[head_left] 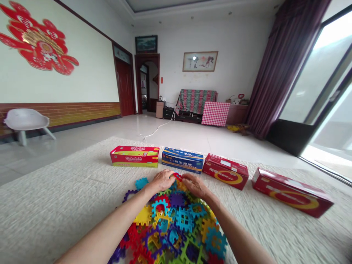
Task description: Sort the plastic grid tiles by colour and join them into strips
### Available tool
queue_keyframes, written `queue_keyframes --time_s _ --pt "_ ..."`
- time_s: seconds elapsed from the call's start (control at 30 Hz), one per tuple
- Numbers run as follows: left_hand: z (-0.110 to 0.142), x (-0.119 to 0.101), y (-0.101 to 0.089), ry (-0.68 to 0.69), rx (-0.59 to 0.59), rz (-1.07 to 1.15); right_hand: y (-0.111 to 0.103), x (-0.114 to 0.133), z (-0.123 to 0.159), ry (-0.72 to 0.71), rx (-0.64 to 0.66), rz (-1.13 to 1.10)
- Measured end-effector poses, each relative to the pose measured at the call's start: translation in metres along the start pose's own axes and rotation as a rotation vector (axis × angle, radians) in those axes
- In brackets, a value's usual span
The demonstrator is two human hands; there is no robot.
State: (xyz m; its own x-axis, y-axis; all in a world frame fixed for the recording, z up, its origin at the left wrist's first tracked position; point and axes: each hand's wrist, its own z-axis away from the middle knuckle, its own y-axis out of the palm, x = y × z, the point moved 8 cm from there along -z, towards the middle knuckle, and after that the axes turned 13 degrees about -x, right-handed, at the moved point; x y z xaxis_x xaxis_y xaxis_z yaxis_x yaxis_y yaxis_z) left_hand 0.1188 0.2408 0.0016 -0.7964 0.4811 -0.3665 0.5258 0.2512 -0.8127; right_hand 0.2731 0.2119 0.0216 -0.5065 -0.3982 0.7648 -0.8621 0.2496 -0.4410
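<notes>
The left hand [162, 180] and right hand [195, 185] curved in a narrow grip on a small red tile [177, 176], at the far edge of a heap of interlocking plastic gear tiles [178, 220] (how firmly, I couldn't tell). A blue box [182, 160] stood just beyond, between a red box [134, 157] and two more red boxes [225, 171]. Open cream rug [68, 205] spread on both sides.

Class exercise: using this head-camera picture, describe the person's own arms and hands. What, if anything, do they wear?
The left arm and right arm are bare, with no sleeve in view. The left hand and right hand wear no gloves, and no watch or bracelet shows at either wrist.
</notes>
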Motion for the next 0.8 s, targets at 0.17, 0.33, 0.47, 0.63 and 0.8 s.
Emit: queue_keyframes --time_s 0.17,0.33,0.47,0.63,0.8 --pt "0.031 -0.024 -0.052 0.082 -0.065 0.209 -0.028 0.023 0.028 0.023 0.104 -0.101" --pt "0.110 -0.048 -0.103 0.176 -0.111 0.160 -0.091 -0.003 0.074 0.140 -0.225 -0.009" --pt "0.199 -0.094 -0.113 0.378 -0.041 0.131 -0.109 -0.024 0.120 0.260 -0.319 0.027" --pt "0.263 -0.127 -0.097 0.574 0.018 0.114 -0.089 -0.001 0.153 0.299 -0.298 -0.048" --pt "0.255 -0.120 -0.084 0.511 -0.018 0.031 -0.069 0.037 0.157 0.286 -0.308 -0.141"
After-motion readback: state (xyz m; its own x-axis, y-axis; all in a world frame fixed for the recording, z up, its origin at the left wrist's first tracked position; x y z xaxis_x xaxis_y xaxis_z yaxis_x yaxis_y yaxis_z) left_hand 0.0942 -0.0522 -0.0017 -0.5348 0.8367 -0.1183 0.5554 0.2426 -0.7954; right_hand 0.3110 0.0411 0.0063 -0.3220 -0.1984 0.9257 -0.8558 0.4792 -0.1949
